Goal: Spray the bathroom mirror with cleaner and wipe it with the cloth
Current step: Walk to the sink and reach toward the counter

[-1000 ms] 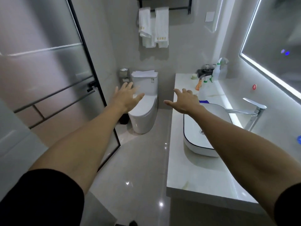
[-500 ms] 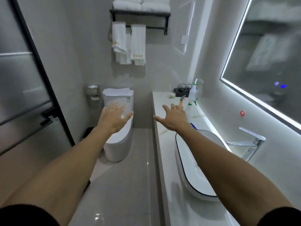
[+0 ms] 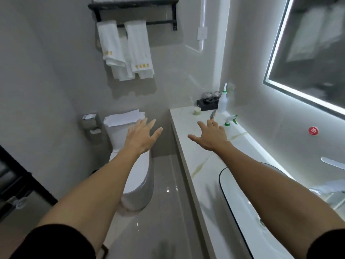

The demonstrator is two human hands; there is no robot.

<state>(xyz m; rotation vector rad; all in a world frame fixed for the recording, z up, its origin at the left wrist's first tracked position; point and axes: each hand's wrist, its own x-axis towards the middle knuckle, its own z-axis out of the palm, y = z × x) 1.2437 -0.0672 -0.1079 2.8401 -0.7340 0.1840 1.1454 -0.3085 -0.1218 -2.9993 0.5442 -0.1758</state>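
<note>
Only red sticker under mirror bears white character, unreadable.

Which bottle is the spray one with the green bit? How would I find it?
Find the long white counter under the lit mirror. Near its far end, just past the right hand, sits the spray bottle. Its green trigger and collar set it apart from the taller white bottle behind.

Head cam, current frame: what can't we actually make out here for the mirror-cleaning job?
- Mirror: cut off by the top and right edges; reflection blurred, so dirt can't be judged.
- Orange-nozzled spray bottle: mostly hidden behind the right hand.
- Green-triggered spray bottle: label too small to read.
- Cleaning cloth: none identifiable; only the hanging towels show.
- Faucet: cut off by the right edge.
</note>
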